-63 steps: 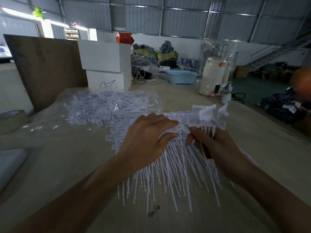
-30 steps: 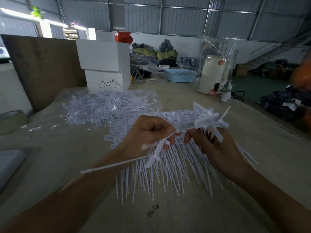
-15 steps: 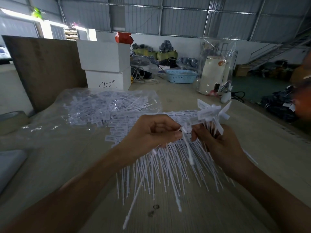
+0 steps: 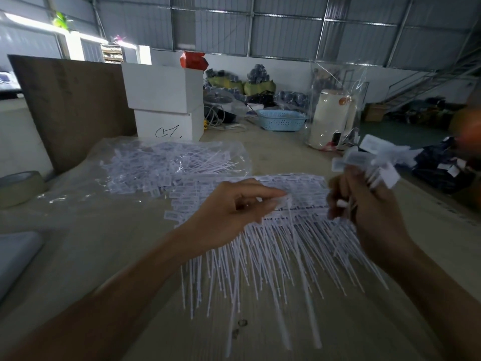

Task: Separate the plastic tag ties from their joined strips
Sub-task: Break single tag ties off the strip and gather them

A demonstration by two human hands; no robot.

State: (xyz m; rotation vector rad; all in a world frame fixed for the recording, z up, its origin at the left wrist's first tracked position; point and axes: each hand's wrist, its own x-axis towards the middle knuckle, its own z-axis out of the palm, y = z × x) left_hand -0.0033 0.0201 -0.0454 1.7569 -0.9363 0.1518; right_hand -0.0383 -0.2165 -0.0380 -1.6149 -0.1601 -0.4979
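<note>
Tag ties point(image 4: 273, 256) lay fanned; above them your left hand point(image 4: 234, 207) pinched one; your right hand point(image 4: 364, 204) gripped a bunch point(image 4: 369, 157).

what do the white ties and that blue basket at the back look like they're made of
Ties: probably thin matte white plastic; slim stems fan out stiffly from flat printed tags.
Basket: likely molded light blue plastic; its walls show regular rows of small holes.

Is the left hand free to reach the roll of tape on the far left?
Probably not yet: the left hand is pinching a tag tie. The path to the roll of tape looks open.
</note>
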